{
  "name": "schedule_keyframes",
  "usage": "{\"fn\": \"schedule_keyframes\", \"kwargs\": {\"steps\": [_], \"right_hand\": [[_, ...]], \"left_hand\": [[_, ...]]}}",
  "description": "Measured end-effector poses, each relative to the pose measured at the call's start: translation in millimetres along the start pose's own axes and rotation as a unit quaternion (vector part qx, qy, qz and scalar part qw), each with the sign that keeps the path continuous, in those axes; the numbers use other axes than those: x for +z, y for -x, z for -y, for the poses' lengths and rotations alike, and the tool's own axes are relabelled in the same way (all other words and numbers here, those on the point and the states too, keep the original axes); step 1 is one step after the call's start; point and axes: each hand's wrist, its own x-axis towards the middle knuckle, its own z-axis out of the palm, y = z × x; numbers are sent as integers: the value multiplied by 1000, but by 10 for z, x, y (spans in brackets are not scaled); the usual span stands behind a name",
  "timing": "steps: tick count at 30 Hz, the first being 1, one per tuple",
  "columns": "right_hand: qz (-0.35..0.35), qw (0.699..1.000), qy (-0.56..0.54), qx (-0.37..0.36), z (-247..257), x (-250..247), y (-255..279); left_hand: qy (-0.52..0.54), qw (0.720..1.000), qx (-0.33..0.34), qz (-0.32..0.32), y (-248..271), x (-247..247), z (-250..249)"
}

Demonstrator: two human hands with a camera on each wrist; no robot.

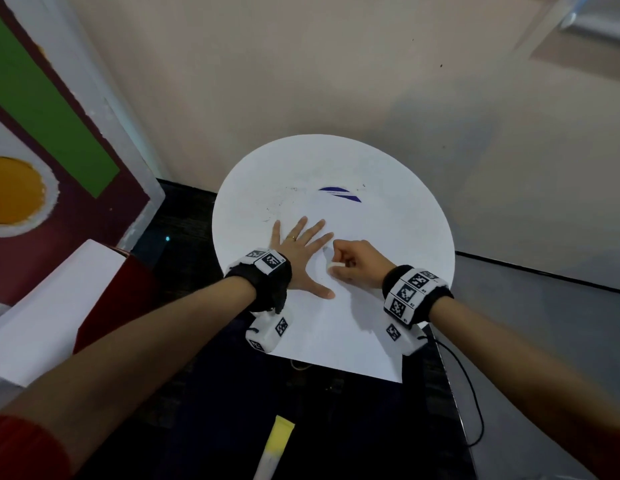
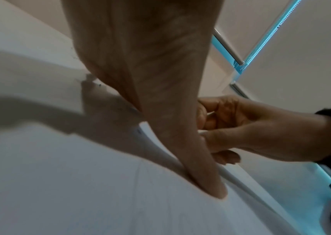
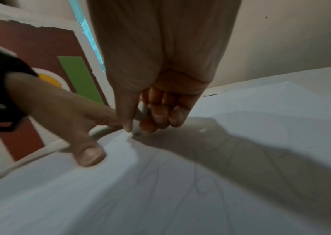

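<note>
The left hand (image 1: 299, 258) lies flat, fingers straight and spread, palm pressed on the sheet of paper (image 1: 336, 334) at the centre of the head view. Just to its right, the right hand (image 1: 353, 265) is curled, with thumb and fingertips pinched on a small white block (image 1: 334, 266). The two hands are close together but not touching.

We locate the sheet on the round table (image 1: 436, 216). Its straight lower edge overhangs the table rim toward the bottom of the frame.

View differences:
- The head view shows the full layout. This includes a ring (image 1: 293, 238) on the left hand and a blue mark (image 1: 339, 194) above the hands.
- The right wrist view shows the small white block (image 3: 141, 114) with its lower end on the paper. It also shows faint pencil lines (image 3: 200, 174) across the lower half of the frame (these do not register in the head view).
- The left wrist view shows the left thumb planted on the sheet and the right hand (image 2: 251, 127) at centre right. The block itself is barely distinguishable there.

Markings: both wrist bands (image 1: 410, 292) carry square black-and-white coded patches. We cannot read the small characters beside them, nor the fine print in the blue mark.
</note>
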Motion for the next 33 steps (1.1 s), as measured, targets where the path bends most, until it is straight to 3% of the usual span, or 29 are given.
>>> {"fn": "schedule_keyframes", "kwargs": {"steps": [3, 7, 11, 16, 20, 24, 28, 31, 33], "right_hand": [[39, 999, 11, -20, 35, -7, 35], [-41, 999, -4, -1, 42, -70, -93], [11, 1000, -10, -6, 42, 58, 35], [-35, 999, -1, -8, 68, 48, -136], [19, 1000, -7, -15, 107, 59, -83], [-19, 1000, -15, -7, 100, 42, -140], [10, 1000, -5, -9, 129, 92, -62], [-34, 999, -8, -2, 125, -13, -164], [-21, 1000, 2, -3, 129, 69, -96]], "left_hand": [[-15, 1000, -1, 1, 4, -18, 12], [-20, 1000, 0, 4, 9, -18, 7], [-9, 1000, 0, -5, 6, -1, 27], [-14, 1000, 4, -2, 6, 11, 25], [-6, 1000, 6, -6, -9, 16, 40], [-12, 1000, 5, -2, 2, 4, 34], [-14, 1000, 3, -4, 15, -3, 32], [-25, 1000, -1, 3, 21, -16, 19], [-16, 1000, -2, 4, 32, -29, 18]]}}
